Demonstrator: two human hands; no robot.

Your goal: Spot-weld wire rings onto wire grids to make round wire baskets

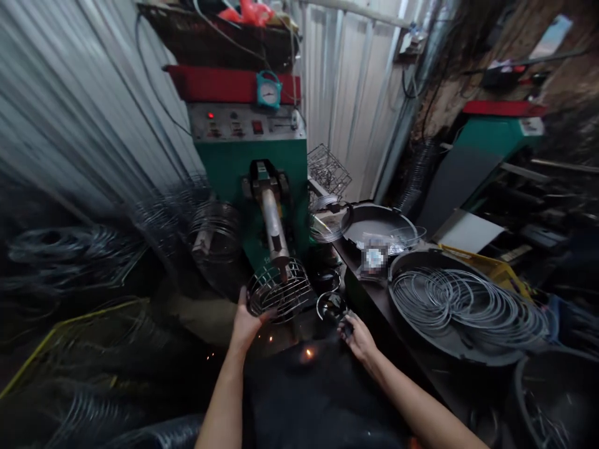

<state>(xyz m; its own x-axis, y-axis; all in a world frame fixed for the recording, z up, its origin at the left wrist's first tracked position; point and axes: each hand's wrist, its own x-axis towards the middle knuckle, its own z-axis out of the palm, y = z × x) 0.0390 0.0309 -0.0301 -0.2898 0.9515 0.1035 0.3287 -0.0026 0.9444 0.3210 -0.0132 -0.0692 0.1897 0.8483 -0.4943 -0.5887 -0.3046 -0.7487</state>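
A round wire basket (292,293) is gripped at its left side by my left hand (247,324), fingers curled round the rim. The basket sits under the metal electrode arm (276,231) of a green spot-welding machine (224,162), touching or nearly touching the tip. To the right, my right hand (359,337) is closed, with a small shiny metal ring (321,307) at its fingertips. Something dark lies between those fingers; its kind is hidden. Bright sparks (309,353) glow above the dark apron (322,393) between my forearms.
Wire rings (468,305) fill a large black tub at the right, behind it a second round tray (379,218). A teal dial timer (269,91) hangs on the machine. Wire coils (213,227) stand left of it. A yellow-edged crate (70,321) lies lower left.
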